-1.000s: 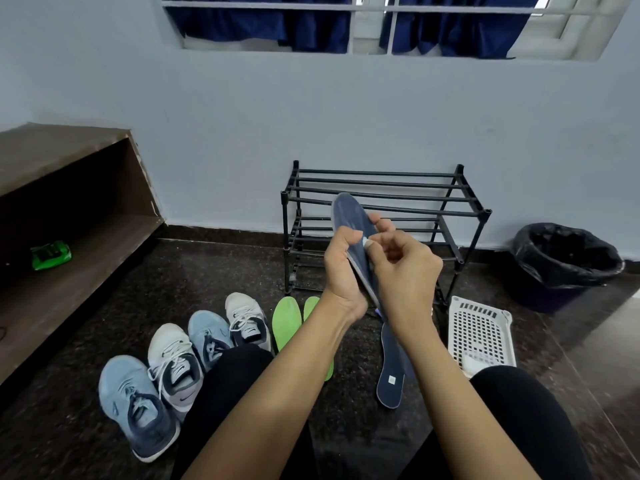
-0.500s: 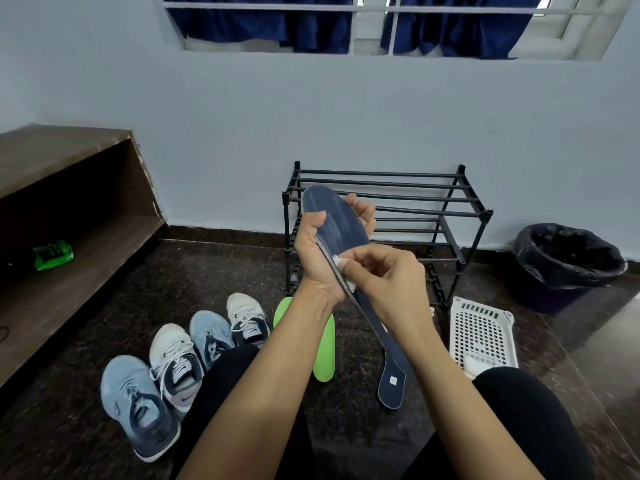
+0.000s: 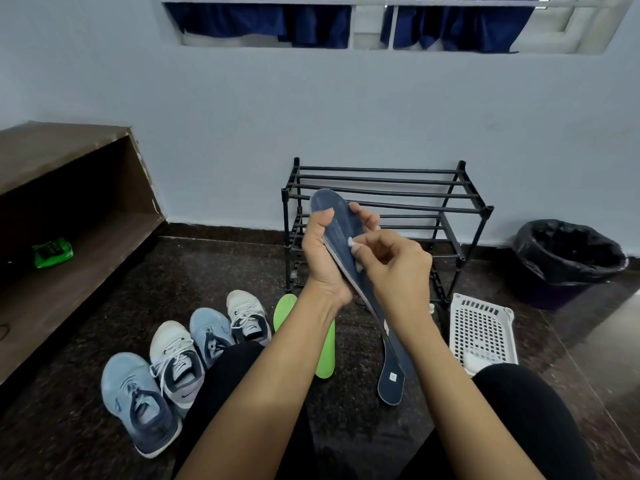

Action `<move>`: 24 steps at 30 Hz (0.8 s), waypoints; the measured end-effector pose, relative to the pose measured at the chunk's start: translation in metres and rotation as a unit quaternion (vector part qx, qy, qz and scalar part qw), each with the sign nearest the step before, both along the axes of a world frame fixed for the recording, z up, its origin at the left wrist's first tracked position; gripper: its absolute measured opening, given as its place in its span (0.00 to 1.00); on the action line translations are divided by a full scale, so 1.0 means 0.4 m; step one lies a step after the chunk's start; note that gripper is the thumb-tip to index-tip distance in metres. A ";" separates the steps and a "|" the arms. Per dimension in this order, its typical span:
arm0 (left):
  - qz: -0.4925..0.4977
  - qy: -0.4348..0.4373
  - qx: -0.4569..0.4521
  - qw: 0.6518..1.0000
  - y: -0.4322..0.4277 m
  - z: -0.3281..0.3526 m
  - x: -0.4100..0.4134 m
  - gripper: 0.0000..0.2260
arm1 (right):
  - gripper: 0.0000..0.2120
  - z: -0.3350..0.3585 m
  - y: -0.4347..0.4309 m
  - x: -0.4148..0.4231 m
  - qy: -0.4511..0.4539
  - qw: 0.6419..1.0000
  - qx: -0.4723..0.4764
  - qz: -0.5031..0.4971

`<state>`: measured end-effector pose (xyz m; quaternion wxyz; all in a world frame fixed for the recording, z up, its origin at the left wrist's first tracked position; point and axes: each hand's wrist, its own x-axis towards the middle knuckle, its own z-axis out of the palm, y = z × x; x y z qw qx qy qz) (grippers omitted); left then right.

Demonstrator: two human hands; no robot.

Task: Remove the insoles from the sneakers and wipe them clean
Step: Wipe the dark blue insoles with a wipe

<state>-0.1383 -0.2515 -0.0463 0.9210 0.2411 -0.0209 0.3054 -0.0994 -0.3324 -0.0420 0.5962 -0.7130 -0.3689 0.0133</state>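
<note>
The floor (image 3: 214, 271) is dark speckled stone and it ends at a pale blue wall (image 3: 311, 116), where a window with dark blue curtains (image 3: 311, 22) is high up. I sit on this floor with my legs in black trousers in front of me.

My left hand (image 3: 325, 261) grips a dark blue insole (image 3: 332, 216) and holds it up in the air, in front of the black shoe rack (image 3: 450, 195) that stands at the far edge of the floor against the wall. The toe end points up and away from me. My thumb lies on its upper face and my fingers curl round from behind. My right hand (image 3: 398, 268) pinches a small white wipe (image 3: 351, 242) between thumb and fingers and presses it on the face of the insole, near the middle.

Below my hands a second dark blue insole (image 3: 391, 379) lies flat on the floor, and a green insole (image 3: 325, 355) lies just beside it, partly hidden by my left arm. At my left knee four sneakers stand in a row, touching each other: light blue (image 3: 138, 400), white (image 3: 176, 358), light blue (image 3: 211, 334), white (image 3: 247, 317).

A white perforated basket (image 3: 481, 327) lies beside the rack at my right. A black bin (image 3: 568, 258) stands near the right corner. Along the left edge is a wooden shelf (image 3: 69, 271) with a green packet (image 3: 52, 252) on it.
</note>
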 end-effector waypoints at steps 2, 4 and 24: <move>-0.001 -0.017 -0.014 1.000 0.014 0.003 -0.001 0.27 | 0.04 0.011 -0.019 -0.009 0.030 0.997 -0.035 0.064; 0.002 -0.028 -0.010 1.000 0.023 0.009 -0.001 0.27 | 0.05 0.021 -0.037 -0.013 0.053 0.991 -0.054 0.112; -0.011 0.025 -0.010 1.000 -0.011 0.006 -0.002 0.15 | 0.02 -0.009 0.006 0.006 -0.058 0.997 0.000 -0.050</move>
